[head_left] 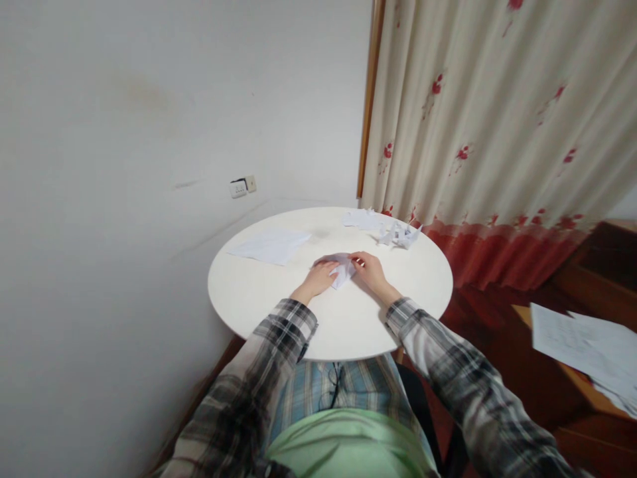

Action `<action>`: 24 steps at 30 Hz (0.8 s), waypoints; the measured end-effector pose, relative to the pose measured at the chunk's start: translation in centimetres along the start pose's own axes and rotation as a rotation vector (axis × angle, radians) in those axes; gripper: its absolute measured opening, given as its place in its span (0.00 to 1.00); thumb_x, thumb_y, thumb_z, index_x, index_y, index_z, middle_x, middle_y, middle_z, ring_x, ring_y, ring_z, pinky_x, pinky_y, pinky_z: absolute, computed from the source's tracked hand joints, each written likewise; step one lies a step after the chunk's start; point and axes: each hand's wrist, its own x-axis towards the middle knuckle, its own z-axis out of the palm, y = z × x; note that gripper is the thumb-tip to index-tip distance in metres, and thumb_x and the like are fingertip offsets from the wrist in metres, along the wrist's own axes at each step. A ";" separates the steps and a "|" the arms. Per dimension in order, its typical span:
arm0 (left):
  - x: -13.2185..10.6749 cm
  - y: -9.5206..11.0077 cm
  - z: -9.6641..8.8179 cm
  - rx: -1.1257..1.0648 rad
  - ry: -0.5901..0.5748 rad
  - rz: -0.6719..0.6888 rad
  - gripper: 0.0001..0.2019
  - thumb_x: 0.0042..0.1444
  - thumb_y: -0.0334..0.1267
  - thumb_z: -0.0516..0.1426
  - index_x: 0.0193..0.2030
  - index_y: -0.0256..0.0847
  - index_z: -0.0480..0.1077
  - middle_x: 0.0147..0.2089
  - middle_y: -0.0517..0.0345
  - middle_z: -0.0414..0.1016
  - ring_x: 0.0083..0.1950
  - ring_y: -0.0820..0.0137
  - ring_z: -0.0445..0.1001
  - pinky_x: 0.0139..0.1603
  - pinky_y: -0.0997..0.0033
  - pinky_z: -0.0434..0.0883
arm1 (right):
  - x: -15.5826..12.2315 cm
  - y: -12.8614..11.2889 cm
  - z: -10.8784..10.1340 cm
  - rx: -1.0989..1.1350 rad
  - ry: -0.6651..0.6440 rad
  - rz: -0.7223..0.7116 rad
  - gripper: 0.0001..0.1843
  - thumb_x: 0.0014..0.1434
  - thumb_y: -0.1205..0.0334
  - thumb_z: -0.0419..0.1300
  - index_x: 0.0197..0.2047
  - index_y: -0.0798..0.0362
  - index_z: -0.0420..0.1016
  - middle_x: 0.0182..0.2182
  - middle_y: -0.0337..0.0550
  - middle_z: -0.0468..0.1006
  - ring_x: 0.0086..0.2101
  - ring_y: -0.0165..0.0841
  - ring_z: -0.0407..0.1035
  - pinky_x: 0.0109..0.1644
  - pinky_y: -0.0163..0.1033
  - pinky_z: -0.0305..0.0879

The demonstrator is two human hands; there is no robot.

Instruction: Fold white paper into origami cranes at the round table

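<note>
A small piece of white folded paper (pixel 343 271) lies near the middle of a round white table (pixel 279 305). My left hand (pixel 321 275) rests on its left side with fingers curled down onto it. From the right, my right hand (pixel 369 269) pinches the paper's upper edge with its fingertips. Both hands press the paper against the tabletop. Plaid sleeves cover both my forearms.
A flat white sheet (pixel 271 245) lies on the table's left. Folded paper figures (pixel 398 234) and another paper piece (pixel 362 218) sit at the far edge by a flowered curtain (pixel 497 119). Loose sheets (pixel 587 348) rest on a wooden surface at right. A wall stands close on the left.
</note>
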 end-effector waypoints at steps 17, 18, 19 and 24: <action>-0.1 -0.1 0.1 -0.025 0.040 0.011 0.20 0.58 0.38 0.46 0.55 0.35 0.64 0.57 0.51 0.65 0.59 0.66 0.62 0.61 0.67 0.54 | -0.2 0.1 0.1 -0.039 -0.050 -0.002 0.17 0.49 0.77 0.52 0.35 0.52 0.76 0.34 0.42 0.72 0.33 0.30 0.65 0.40 0.35 0.62; 0.0 -0.1 0.1 -0.025 0.044 0.014 0.20 0.58 0.38 0.46 0.55 0.35 0.64 0.57 0.51 0.65 0.58 0.66 0.62 0.61 0.67 0.54 | -0.2 0.2 0.2 -0.027 -0.064 -0.002 0.17 0.49 0.77 0.52 0.36 0.52 0.76 0.35 0.42 0.72 0.32 0.29 0.65 0.40 0.35 0.62; 0.0 -0.2 0.1 -0.024 0.048 0.018 0.20 0.58 0.38 0.46 0.55 0.35 0.64 0.57 0.51 0.66 0.58 0.66 0.62 0.61 0.67 0.54 | -0.2 0.3 0.3 -0.015 -0.077 -0.001 0.17 0.49 0.77 0.51 0.36 0.52 0.76 0.35 0.42 0.72 0.32 0.29 0.65 0.40 0.34 0.62; 0.0 -0.3 0.3 -0.026 0.045 0.023 0.20 0.58 0.38 0.46 0.56 0.35 0.63 0.57 0.50 0.65 0.59 0.65 0.61 0.62 0.66 0.53 | 0.0 0.4 0.4 -0.024 -0.130 -0.013 0.14 0.51 0.75 0.52 0.36 0.53 0.74 0.36 0.43 0.72 0.36 0.30 0.66 0.44 0.36 0.61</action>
